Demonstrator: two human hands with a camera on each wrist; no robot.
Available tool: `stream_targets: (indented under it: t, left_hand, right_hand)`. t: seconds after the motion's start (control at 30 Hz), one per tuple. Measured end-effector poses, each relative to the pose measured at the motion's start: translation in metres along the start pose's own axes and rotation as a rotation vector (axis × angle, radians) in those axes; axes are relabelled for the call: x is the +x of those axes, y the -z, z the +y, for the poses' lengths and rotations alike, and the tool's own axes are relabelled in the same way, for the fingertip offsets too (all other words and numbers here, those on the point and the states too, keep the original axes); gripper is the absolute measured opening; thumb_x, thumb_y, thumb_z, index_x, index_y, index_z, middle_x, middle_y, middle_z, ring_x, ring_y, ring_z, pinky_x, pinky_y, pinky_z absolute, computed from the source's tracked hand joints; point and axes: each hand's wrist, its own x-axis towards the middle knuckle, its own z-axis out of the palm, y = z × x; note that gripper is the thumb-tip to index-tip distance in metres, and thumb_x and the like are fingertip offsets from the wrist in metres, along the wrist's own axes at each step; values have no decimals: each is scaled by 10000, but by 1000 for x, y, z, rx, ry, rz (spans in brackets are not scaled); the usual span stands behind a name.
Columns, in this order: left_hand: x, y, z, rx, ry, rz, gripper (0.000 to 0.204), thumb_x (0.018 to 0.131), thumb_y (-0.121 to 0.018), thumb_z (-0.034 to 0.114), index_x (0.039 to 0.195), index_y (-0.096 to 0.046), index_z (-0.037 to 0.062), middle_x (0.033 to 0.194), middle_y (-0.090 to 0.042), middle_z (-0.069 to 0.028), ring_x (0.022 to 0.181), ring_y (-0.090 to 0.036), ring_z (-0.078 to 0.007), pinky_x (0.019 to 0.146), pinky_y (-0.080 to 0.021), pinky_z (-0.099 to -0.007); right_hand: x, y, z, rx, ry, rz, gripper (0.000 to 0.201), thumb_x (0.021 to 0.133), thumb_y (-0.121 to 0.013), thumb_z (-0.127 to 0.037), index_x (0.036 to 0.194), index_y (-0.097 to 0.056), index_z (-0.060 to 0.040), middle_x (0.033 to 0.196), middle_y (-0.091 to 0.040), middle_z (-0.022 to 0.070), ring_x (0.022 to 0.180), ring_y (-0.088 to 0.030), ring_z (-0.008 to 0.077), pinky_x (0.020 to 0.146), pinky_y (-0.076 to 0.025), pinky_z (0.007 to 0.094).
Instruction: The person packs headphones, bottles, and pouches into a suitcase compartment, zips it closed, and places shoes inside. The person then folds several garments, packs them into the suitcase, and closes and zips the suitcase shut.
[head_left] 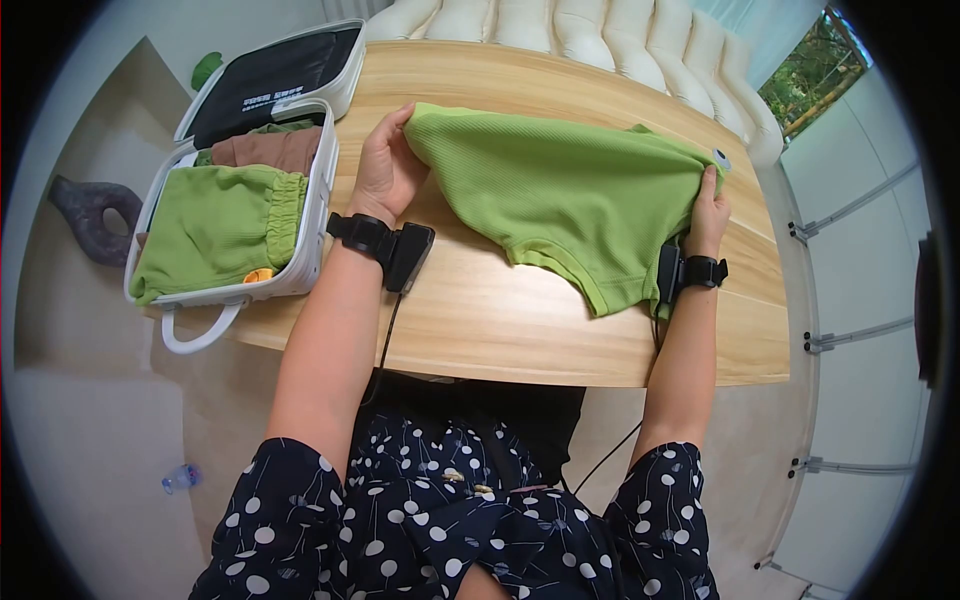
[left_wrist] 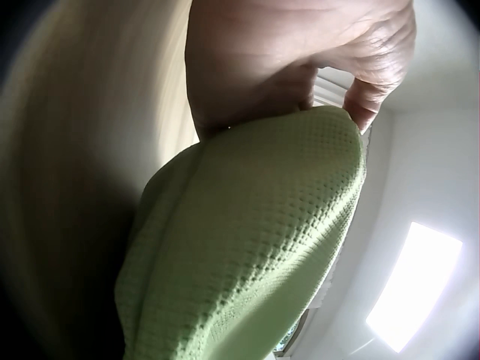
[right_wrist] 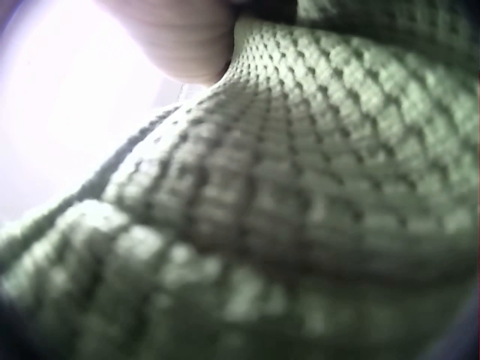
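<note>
A light green knit top (head_left: 570, 190) with a waffle texture is stretched out sideways above the table. My left hand (head_left: 390, 165) pinches its upper left corner between thumb and fingers, while my right hand (head_left: 708, 215) grips the right end with the thumb on top. The cloth sags between them, its ribbed edge hanging lower, toward me. In the left wrist view the fabric (left_wrist: 247, 217) drapes down from the fingers. Close cloth (right_wrist: 315, 157) fills most of the right wrist view, and a finger (right_wrist: 184, 34) presses at its edge; the other fingers are hidden.
At the table's left stands an open white suitcase (head_left: 325, 190). Folded green shorts (head_left: 210, 225) and a brown garment (head_left: 268, 150) lie inside. Its black-lined lid (head_left: 275, 85) leans back. The wooden table (head_left: 480, 330) ends before my body. A cream sofa (head_left: 580, 35) is behind it.
</note>
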Motion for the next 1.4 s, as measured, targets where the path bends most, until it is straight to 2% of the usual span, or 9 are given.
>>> stream_targets:
  t: [0.13, 0.33, 0.4, 0.53, 0.6, 0.7, 0.97, 1.03, 1.4]
  left_hand:
    - [-1, 0, 2, -27, 32, -130, 246, 889, -551, 223, 1033, -602, 31, 1019, -637, -75, 1020, -561, -204, 960, -378, -328]
    - [-4, -8, -3, 133, -16, -219, 214, 889, -588, 178, 1038, -610, 27, 1008, -644, -52, 985, -567, -145, 919, -403, -292]
    - [-5, -15, -3, 248, -79, -167, 194, 874, -619, 161, 1016, -621, 29, 976, -649, -40, 940, -574, -119, 881, -424, -274]
    - [-3, -19, -5, 471, -239, -19, 153, 870, -626, 107, 1003, -621, 32, 898, -671, -51, 756, -613, -84, 704, -490, -212]
    - [1, -15, -5, 524, -290, 18, 151, 867, -628, 103, 1000, -619, 32, 867, -676, -61, 698, -617, -80, 651, -499, -199]
    - [4, -10, -7, 700, -411, 23, 159, 877, -613, 111, 994, -604, 4, 812, -675, -81, 613, -605, -85, 576, -489, -194]
    - [-6, -30, -39, 897, -41, -127, 229, 937, -523, 228, 1039, -522, 23, 716, -641, -49, 541, -604, -109, 474, -492, -235]
    - [-12, -39, -39, 844, 107, -147, 240, 954, -481, 235, 1059, -495, 20, 811, -632, -74, 563, -618, -140, 511, -539, -276]
    - [-16, -41, -47, 688, 297, -241, 260, 957, -467, 276, 1041, -506, 33, 854, -621, -68, 591, -609, -124, 533, -527, -263]
  right_hand:
    - [6, 2, 11, -46, 22, -47, 371, 915, -567, -324, 1054, -612, 17, 910, -646, 67, 791, -578, 124, 708, -465, 264]
    - [-10, -9, -24, -459, 587, 158, 346, 886, -609, -267, 1099, -586, 5, 939, -651, 114, 832, -599, 173, 744, -472, 300]
    - [-38, -24, -53, -416, 396, -280, 343, 848, -648, -261, 1102, -582, -39, 960, -644, 87, 828, -596, 171, 736, -470, 301]
    - [-140, -57, -103, -891, 482, -976, 368, 781, -673, -271, 1066, -567, -62, 900, -618, 94, 825, -609, 258, 742, -485, 341]
    - [-158, -56, -92, -950, 792, -1084, 358, 760, -651, -240, 1064, -560, -73, 855, -599, 102, 816, -596, 298, 737, -487, 378]
    - [-142, -47, -79, -1049, 705, -1013, 190, 771, -563, -135, 949, -584, -72, 850, -598, 110, 825, -590, 313, 710, -481, 405]
    - [-86, -20, -67, -1299, 699, -646, 178, 767, -528, -35, 922, -604, -79, 949, -605, 116, 883, -588, 311, 702, -478, 403]
    - [-113, -37, -85, -965, 729, -572, 209, 749, -578, -26, 950, -596, -83, 960, -590, 114, 852, -590, 312, 702, -478, 390]
    - [-155, -76, -87, -905, 1115, -751, 417, 675, -708, -100, 1068, -573, -132, 917, -560, 35, 847, -538, 211, 723, -422, 322]
